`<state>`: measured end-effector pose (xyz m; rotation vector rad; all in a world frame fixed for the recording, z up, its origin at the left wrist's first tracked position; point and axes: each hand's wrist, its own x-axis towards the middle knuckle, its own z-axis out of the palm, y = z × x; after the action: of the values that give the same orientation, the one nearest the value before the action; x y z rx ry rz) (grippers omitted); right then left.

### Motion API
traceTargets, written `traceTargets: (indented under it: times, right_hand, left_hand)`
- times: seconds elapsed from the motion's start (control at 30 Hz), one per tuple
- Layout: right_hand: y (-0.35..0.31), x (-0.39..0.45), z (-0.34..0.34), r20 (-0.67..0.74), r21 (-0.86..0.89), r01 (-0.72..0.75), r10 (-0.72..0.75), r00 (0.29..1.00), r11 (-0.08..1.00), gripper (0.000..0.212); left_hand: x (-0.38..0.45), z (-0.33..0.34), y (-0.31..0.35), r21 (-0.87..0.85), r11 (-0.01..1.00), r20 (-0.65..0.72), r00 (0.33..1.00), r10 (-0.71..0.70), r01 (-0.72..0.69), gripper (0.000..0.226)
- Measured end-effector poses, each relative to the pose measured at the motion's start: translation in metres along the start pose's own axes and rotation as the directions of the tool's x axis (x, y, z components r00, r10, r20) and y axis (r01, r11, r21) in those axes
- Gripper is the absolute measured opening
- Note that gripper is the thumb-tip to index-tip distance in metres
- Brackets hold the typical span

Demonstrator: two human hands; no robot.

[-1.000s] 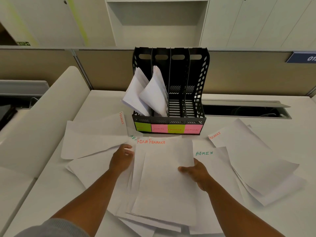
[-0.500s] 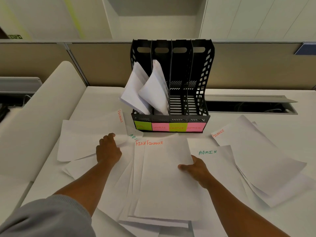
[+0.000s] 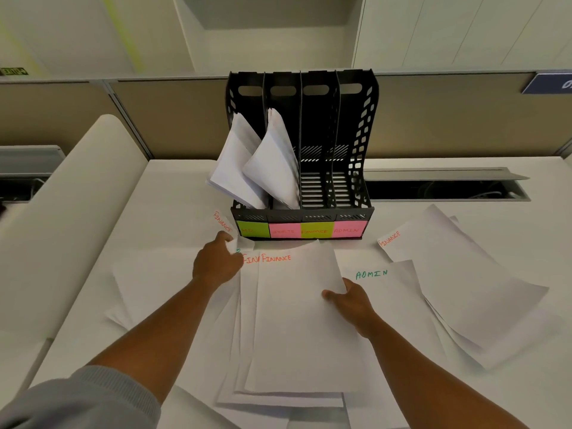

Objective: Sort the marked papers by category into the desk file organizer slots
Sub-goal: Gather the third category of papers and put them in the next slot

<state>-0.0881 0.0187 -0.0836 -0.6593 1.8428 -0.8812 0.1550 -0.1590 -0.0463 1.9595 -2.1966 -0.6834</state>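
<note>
1. Nearest the camera, the right hand [image 3: 351, 300] grasps the right edge of the top sheet marked FINANCE [image 3: 297, 320], thumb on top of the paper. This sheet lies on a loose pile of at least 2 more sheets, 1 of them showing the letters "FIN".
2. The left hand [image 3: 216, 263] reaches further forward, fingers curled round the corner of a sheet just in front of the organizer; the marking on that sheet is mostly hidden by the hand.
3. Beside the right hand lies a sheet marked ADMIN [image 3: 390, 292], and further right an overlapping heap topped by another FINANCE sheet [image 3: 458, 274]. A 3rd FINANCE sheet [image 3: 185, 230] lies to the left.
4. The black file organizer [image 3: 301, 156] has 4 slots with coloured labels. The 2 left slots hold leaning papers; the FINANCE and ADMIN slots look empty. My judgement: roughly half done, with all finance and admin sheets yet to be filed.
5. Everything rests on a white desk [image 3: 173, 193], with a cable tray opening [image 3: 445, 188] behind, a tan partition, then pale cabinets.
</note>
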Motion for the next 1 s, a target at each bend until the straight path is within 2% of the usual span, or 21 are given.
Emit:
traceTargets:
  times: [0.1,0.2,0.27,0.33,0.43,0.5,0.63,0.7,0.73,0.83,0.9,1.0]
  right_hand:
    - [-0.003,-0.001,0.001,-0.014,-0.032,0.011,-0.012,1.000,0.999,0.025]
    - [-0.006,-0.003,0.001,-0.012,-0.045,0.022,-0.023,1.000,0.999,0.023]
    - [-0.009,-0.007,0.001,0.010,-0.029,0.040,-0.040,0.999,0.999,0.026]
    - [-0.015,-0.012,0.000,0.034,-0.030,0.057,-0.056,0.998,0.998,0.040]
    - [-0.019,-0.018,-0.002,0.076,-0.024,0.062,-0.060,0.995,0.998,0.052]
    - [-0.016,-0.021,-0.003,0.119,0.001,0.083,-0.083,0.989,0.997,0.058]
    - [-0.008,-0.021,-0.002,0.140,-0.027,0.125,-0.120,0.983,0.992,0.048]
    - [-0.005,-0.018,-0.003,0.101,-0.040,0.114,-0.109,0.989,0.993,0.041]
    - [-0.004,-0.018,-0.005,0.084,-0.038,0.103,-0.099,0.991,0.994,0.037]
    - [-0.001,-0.016,-0.015,0.033,0.000,0.073,-0.073,0.997,0.997,0.029]
    - [-0.002,-0.014,-0.022,-0.006,0.030,0.064,-0.063,0.998,0.998,0.026]
    - [-0.006,-0.011,-0.031,-0.042,0.104,0.034,-0.030,0.999,0.994,0.025]
  left_hand:
    - [0.000,-0.001,0.032,-0.274,0.955,0.267,0.963,-0.034,0.110,0.041]
    - [-0.010,-0.001,0.067,-0.507,0.820,0.418,0.908,-0.038,0.267,0.026]
    - [-0.020,0.002,0.084,-0.554,0.759,0.506,0.862,-0.020,0.342,0.010]
    - [-0.028,0.007,0.096,-0.580,0.696,0.579,0.815,-0.013,0.423,0.009]
    - [-0.037,0.018,0.105,-0.610,0.613,0.619,0.785,-0.027,0.502,0.013]
    - [-0.042,0.025,0.109,-0.606,0.600,0.632,0.774,-0.036,0.522,0.016]
    - [-0.051,0.036,0.113,-0.622,0.591,0.657,0.753,0.038,0.513,0.019]
    - [-0.051,0.038,0.111,-0.642,0.606,0.621,0.782,0.050,0.471,0.027]
    - [-0.050,0.039,0.108,-0.654,0.618,0.570,0.822,0.023,0.436,0.032]
    - [-0.044,0.043,0.092,-0.689,0.650,0.310,0.941,-0.134,0.320,0.036]
    - [-0.043,0.044,0.077,-0.660,0.702,0.170,0.963,-0.207,0.267,0.044]
    - [-0.046,0.044,0.058,-0.584,0.778,0.044,0.966,-0.254,0.231,0.064]
